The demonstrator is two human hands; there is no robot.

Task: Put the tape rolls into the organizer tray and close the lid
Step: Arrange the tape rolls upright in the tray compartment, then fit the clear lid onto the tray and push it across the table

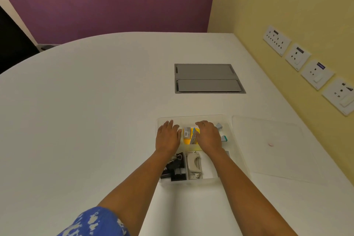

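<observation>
A clear plastic organizer tray [193, 118] sits on the white table. My left hand [168, 137] lies palm down and flat over its far left compartment, fingers stretched out. My right hand [207, 136] is palm down over the far right part, fingers curled downward; whatever is under it is hidden. Two small teal-tipped items [223, 138] poke out at its right side. No tape roll shows clearly. The clear lid [277, 149] lies flat on the table to the right of the tray.
Between my hands are yellow notes [186, 141] and a small labelled box. Nearer compartments hold black binder clips [175, 165] and a beige punch [194, 165]. A grey cable hatch [207, 78] is set into the table beyond. Wall sockets [297, 56] line the yellow wall.
</observation>
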